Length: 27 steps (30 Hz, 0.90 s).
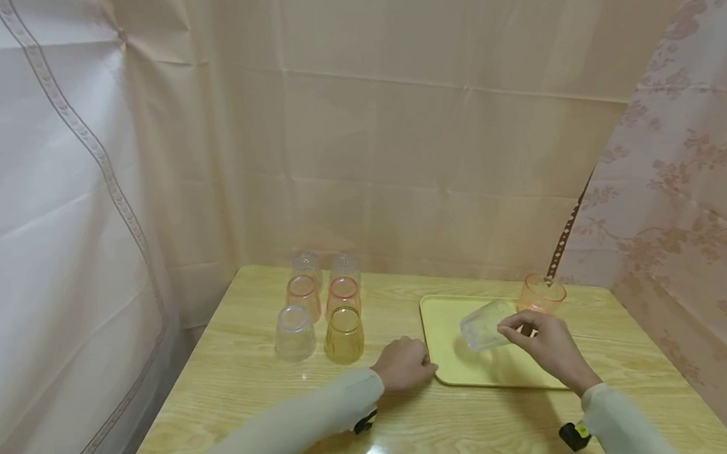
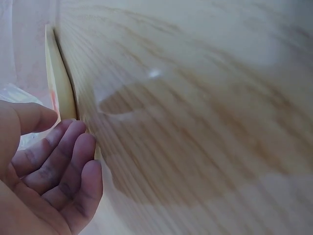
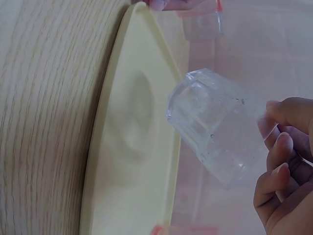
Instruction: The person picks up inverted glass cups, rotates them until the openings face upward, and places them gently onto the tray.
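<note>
My right hand point(image 1: 552, 347) pinches a clear plastic cup point(image 1: 487, 325) by its rim between thumb and fingers. The cup is tilted on its side above the yellow tray point(image 1: 462, 371), its base pointing left; the right wrist view shows nothing inside it. With thumb and curled fingers, my left hand point(image 1: 405, 363) grips the tray at its near left corner. Behind the right hand stands an orange-pink cup point(image 1: 540, 292), partly hidden; I cannot tell whether it is on the tray.
Left of the tray, several cups stand upside down in two columns: an amber cup point(image 1: 344, 337) and a clear cup point(image 1: 295, 336) in front, pink cups point(image 1: 304, 298) behind them, clear cups point(image 1: 306, 262) at the back. Curtains point(image 1: 396, 147) enclose the wooden table point(image 1: 234, 363).
</note>
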### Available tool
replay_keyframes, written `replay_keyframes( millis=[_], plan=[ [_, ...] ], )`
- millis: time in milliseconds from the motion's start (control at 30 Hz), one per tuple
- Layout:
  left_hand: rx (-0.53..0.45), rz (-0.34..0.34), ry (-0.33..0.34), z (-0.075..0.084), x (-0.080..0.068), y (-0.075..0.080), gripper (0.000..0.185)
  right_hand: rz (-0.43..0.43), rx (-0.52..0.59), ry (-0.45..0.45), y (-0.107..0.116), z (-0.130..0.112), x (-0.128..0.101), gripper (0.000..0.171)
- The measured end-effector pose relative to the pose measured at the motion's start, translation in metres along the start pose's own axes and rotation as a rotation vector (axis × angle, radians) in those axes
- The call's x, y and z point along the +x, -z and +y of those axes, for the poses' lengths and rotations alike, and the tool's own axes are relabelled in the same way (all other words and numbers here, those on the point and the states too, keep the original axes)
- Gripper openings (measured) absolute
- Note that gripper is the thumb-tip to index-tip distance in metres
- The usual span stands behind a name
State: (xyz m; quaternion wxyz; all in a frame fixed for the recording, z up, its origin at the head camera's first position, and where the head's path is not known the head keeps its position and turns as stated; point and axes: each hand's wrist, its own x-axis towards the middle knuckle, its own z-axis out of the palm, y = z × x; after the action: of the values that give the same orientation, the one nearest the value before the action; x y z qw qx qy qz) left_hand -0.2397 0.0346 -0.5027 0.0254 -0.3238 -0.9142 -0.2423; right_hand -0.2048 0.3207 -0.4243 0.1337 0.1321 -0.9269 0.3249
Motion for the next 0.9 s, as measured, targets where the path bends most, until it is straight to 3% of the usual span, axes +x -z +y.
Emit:
replay_keyframes(
  millis=[200,533,900],
  plan=[
    [0.025,-0.017,0.01,0.006,0.0,0.003,0.056,0.013,-0.028,0.012,0.005,0.001,0.001,0.009],
    [0.037,-0.044,0.107,0.01,-0.001,0.001,0.058,0.041,-0.107,0.047,0.011,0.015,-0.001,0.005],
    [0.047,-0.054,0.126,0.017,0.001,0.001,0.055,0.056,-0.242,0.072,0.024,0.026,0.0,0.005]
  ],
)
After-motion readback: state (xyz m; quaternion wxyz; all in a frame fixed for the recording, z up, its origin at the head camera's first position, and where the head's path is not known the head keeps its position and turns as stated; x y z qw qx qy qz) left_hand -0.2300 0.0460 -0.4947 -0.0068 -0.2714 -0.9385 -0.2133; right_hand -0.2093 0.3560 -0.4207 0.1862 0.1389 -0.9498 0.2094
